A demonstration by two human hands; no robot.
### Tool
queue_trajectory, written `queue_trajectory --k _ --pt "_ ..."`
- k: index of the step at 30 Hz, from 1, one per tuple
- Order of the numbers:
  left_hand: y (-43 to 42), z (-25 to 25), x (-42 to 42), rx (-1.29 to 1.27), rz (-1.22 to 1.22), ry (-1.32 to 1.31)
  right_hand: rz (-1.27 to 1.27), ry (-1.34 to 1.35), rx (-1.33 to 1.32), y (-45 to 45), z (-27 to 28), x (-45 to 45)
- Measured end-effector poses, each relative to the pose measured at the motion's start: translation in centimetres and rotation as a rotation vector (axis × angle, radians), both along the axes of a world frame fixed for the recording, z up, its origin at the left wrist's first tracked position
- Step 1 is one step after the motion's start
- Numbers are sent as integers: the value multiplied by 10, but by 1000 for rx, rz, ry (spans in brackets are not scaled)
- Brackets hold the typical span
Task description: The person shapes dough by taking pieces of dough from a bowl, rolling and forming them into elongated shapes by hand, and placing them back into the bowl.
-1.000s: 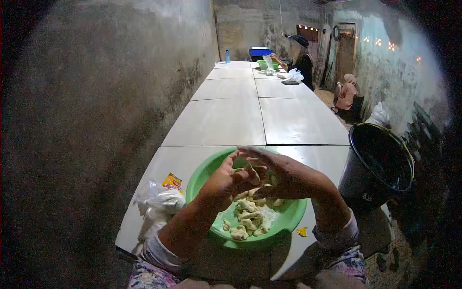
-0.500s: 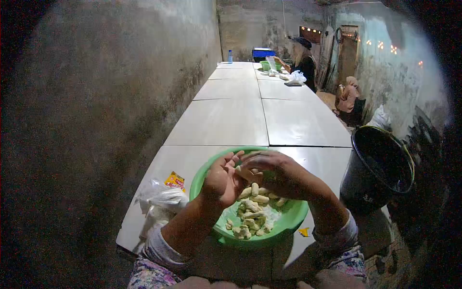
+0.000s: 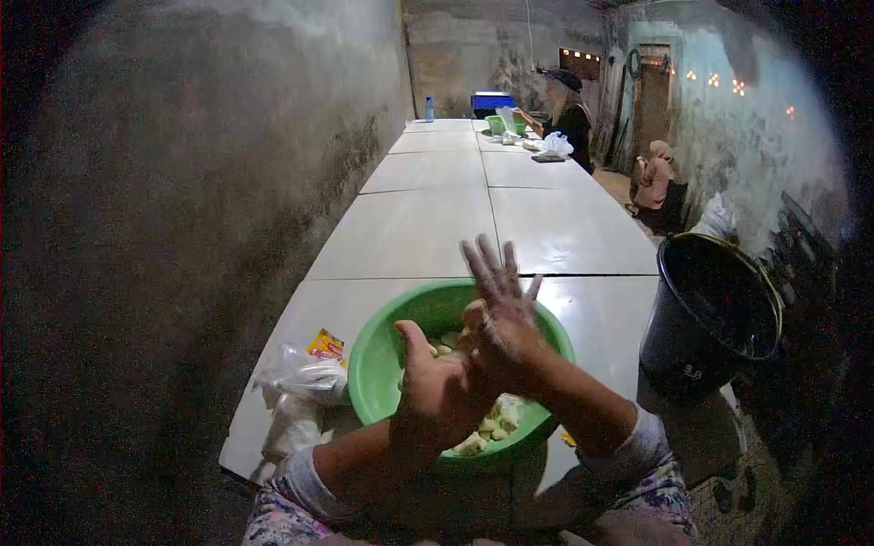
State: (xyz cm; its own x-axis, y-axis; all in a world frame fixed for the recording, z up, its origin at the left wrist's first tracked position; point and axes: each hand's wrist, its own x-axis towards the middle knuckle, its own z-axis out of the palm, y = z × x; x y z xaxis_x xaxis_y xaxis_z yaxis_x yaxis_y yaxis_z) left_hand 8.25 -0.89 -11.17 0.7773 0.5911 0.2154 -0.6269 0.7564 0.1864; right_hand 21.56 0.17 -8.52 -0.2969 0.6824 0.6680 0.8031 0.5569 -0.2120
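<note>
My left hand (image 3: 435, 387) is over the green bowl (image 3: 357, 387), thumb stretched up and palm flat; its fingers are mostly hidden behind my right hand. My right hand (image 3: 503, 314) lies palm to palm against it, fingers spread and pointing away from me. Whether anything sits between the palms cannot be seen. Below them in the bowl lie pale dough pieces (image 3: 472, 444), some lumpy, some rolled into short fingers, with white flour (image 3: 510, 407) beside them. My hands cover much of the bowl's contents.
Left of the bowl lie plastic bags of white powder (image 3: 314, 378) and a yellow packet (image 3: 326, 346). A black bucket (image 3: 696, 328) stands at the right. Down the long white table (image 3: 401, 227), one person (image 3: 571, 118) works at another green bowl; a second person (image 3: 655, 173) sits low by the wall.
My right hand has gone from curled over the left to flat with fingers spread, sliding forward. My left hand has lowered slightly, its thumb now out.
</note>
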Motion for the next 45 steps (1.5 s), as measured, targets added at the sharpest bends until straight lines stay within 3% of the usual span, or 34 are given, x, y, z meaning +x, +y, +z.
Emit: queue_trajectory --k 1,4,6,8,10,11,12,14,15,16,18,19,20,22,26,28,31,35,37,40,44,45 --pt "-2 3 2 -34 -7 61 -21 177 -164 4 5 4" --pt "-8 5 24 -44 61 89 13 27 -307 3 -7 -13" --pt "-15 -2 76 308 1430 85 315 53 -239 -31 -8 -36" --pt "-17 -11 43 212 1322 215 217 55 -210 -26 -6 -31" --pt "-10 -6 6 269 191 -5 20 32 -131 -16 4 -18" --pt "-10 -4 1 112 4 -53 -77 16 -83 -11 10 -10" --pt "-12 1 3 118 4 -59 -163 27 -100 -1 11 -3" --pt "-14 10 9 27 79 210 -147 137 -93 4 16 13" --pt "-8 -5 10 -154 -88 -238 -83 173 -181 2 24 19" --pt "-10 1 13 -151 -87 -238 -17 210 -274 -3 33 24" --pt "-16 15 16 -77 150 161 145 201 -458 -7 46 45" --pt "-10 5 14 73 40 -46 197 160 -522 -11 57 54" --pt "-8 -3 14 69 41 -42 247 120 -587 -15 64 62" --pt "-14 7 17 7 209 218 305 -19 -547 -19 66 79" --pt "-17 12 18 114 206 238 408 -295 -462 -24 62 74" --pt "-14 7 18 45 221 368 409 -314 -423 -21 53 69" --pt "-11 3 20 111 230 321 526 -410 -357 -19 47 62" --pt "-11 1 19 105 237 343 548 -393 -405 -23 48 56" --pt "-5 -7 15 177 -41 -215 686 -148 -424 -27 48 49" --pt "-7 -11 16 154 -2 -206 574 -132 -659 -35 57 42" --pt "-13 3 14 151 57 -91 642 -32 -667 -37 53 41" --pt "-16 8 12 259 145 165 626 -31 -618 -38 52 40"
